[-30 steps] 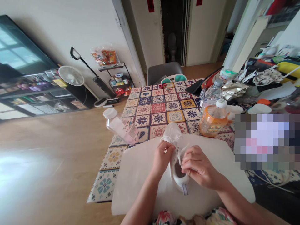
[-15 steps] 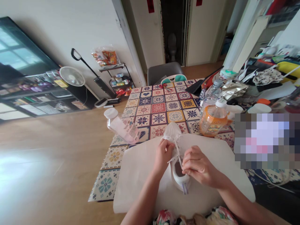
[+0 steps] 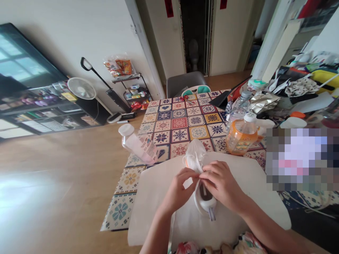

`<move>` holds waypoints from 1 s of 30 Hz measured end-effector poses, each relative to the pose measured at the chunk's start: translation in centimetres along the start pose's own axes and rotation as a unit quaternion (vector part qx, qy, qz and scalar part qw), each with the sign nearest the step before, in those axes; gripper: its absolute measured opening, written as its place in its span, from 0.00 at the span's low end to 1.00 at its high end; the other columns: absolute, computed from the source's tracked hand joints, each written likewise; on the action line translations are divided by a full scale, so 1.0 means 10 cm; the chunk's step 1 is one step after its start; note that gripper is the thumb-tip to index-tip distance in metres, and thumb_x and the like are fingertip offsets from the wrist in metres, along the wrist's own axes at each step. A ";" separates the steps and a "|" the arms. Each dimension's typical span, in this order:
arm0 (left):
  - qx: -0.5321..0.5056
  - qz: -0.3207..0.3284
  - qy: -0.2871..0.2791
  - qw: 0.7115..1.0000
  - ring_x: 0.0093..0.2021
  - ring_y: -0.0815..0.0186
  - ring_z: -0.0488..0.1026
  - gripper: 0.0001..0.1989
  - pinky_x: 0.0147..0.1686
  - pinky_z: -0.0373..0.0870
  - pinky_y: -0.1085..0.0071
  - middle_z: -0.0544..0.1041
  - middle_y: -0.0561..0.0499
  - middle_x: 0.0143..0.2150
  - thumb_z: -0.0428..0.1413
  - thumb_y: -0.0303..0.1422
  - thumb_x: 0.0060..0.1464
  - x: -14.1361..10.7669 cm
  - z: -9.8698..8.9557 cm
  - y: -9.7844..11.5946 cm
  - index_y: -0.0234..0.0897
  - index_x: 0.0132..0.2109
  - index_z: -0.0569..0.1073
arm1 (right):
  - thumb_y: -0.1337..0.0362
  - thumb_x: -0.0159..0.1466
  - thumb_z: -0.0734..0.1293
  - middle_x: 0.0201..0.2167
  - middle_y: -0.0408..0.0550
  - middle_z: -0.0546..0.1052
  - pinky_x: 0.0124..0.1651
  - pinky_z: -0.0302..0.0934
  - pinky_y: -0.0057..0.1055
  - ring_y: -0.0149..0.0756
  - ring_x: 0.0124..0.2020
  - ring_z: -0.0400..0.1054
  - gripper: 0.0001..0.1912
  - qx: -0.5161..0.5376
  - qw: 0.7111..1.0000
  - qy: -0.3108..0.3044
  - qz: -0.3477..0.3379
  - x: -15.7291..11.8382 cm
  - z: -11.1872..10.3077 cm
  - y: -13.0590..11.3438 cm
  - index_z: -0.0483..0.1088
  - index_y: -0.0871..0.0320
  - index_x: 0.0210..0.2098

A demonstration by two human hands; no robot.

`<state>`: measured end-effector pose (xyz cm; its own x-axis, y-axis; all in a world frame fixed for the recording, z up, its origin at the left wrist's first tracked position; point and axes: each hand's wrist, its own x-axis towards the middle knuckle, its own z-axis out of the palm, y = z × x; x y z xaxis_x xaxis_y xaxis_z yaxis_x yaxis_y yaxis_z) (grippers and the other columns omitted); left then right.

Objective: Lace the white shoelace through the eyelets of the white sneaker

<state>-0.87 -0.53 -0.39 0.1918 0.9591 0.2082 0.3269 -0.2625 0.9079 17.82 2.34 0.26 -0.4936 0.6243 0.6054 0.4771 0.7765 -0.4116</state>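
Note:
A white shoe lies on a white sheet, its toe pointing away from me and its heel toward me. My left hand is over the left side of the shoe's opening, thumb and fingertips pinched on the white shoelace. Close against it, my right hand pinches the lace from the right. The fingertips of both hands nearly touch above the tongue and hide the part of the lace between them.
A clear bottle with pink contents stands left of the sheet. An orange-labelled bottle and a clear bottle stand to the right. Red scissors lie at the patterned table's far edge. Clutter fills the right side.
Both hands have come together over the shoe's opening. My left hand moved down and right, my right hand slightly up and left, and the fingertips now meet at the lace.

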 end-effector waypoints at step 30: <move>-0.008 -0.002 0.031 0.999 0.35 0.66 0.67 0.09 0.37 0.67 0.70 0.70 0.48 0.35 0.54 0.35 0.59 0.10 0.23 0.04 0.37 0.32 0.69 | 0.73 0.65 0.59 0.30 0.45 0.70 0.35 0.64 0.30 0.36 0.31 0.66 0.06 0.107 0.985 -0.038 0.126 -0.09 0.05 0.05 0.62 0.55 0.36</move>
<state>1.59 0.04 -0.70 0.1318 0.9651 0.2264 0.3135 -0.2573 0.9141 18.14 2.23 -0.81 -0.4349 0.7985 0.4162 0.4317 0.5905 -0.6819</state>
